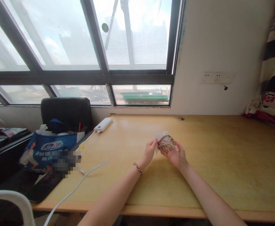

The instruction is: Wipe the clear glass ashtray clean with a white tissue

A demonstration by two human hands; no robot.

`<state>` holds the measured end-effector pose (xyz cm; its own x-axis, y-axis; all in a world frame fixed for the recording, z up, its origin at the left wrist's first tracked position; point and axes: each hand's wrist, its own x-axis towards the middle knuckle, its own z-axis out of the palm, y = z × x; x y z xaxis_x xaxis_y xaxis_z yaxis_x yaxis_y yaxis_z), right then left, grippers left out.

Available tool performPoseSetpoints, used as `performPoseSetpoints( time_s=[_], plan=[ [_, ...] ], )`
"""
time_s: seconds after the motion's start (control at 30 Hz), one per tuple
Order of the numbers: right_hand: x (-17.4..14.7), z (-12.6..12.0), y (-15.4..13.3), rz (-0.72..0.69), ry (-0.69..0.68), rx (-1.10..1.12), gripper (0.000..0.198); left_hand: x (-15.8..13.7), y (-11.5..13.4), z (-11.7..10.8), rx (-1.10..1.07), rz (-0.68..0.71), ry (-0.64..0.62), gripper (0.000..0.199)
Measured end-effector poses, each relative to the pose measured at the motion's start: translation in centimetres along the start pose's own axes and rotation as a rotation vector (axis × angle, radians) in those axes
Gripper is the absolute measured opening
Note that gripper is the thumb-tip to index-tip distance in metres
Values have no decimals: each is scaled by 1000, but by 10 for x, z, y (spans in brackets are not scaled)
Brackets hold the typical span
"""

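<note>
My right hand (178, 157) is closed around a brownish see-through glass (167, 145) with a ribbed pattern, held tilted above the wooden table. A thin white tissue (159, 136) shows at the far left side of the glass, partly behind it. Pinched at the glass's left rim, my left hand (149, 151) has the tissue between its fingers. Its other fingertips are hidden. A chain bracelet (138, 169) circles my left wrist.
On the wooden table (234, 163), a white power bank (103, 124) lies at the back left, with a white cable (73, 187) running to the front edge. Left of the table, a black chair (66, 110) holds a blue bag (50, 150). Wall sockets (212, 77) are at the right.
</note>
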<state>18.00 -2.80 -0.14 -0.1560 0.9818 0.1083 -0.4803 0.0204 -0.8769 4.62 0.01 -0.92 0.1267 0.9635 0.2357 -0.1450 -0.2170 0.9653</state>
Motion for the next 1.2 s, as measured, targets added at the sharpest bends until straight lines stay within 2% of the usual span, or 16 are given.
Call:
performPoseSetpoints(
  time_s=[0.1,0.2,0.33,0.43,0.57,0.73,0.83,0.97,1.07,1.2],
  plan=[
    [3,-6,8,75,3,43,60,0,-5,1,-147,-80,-54,44],
    [7,-14,16,48,58,59,63,0,-9,3,-245,-121,-121,43],
    [12,-23,17,-30,61,36,64,-3,-9,6,-212,-124,-128,43],
    [13,-27,12,-15,64,45,62,-7,-5,10,-159,-92,-118,44],
    [11,-28,7,103,71,162,60,-10,0,12,-95,-73,-106,46],
    [8,-22,4,299,9,289,52,-8,0,9,-32,-53,-87,47],
    [6,-16,4,437,-7,294,46,-6,-1,6,40,-5,-73,45],
    [5,-11,6,559,21,262,48,-7,0,5,152,72,-131,45],
    [6,-10,9,552,40,260,47,-8,2,5,214,125,-175,43],
    [7,-12,9,428,59,290,45,-9,3,9,306,142,-146,44]
  ],
)
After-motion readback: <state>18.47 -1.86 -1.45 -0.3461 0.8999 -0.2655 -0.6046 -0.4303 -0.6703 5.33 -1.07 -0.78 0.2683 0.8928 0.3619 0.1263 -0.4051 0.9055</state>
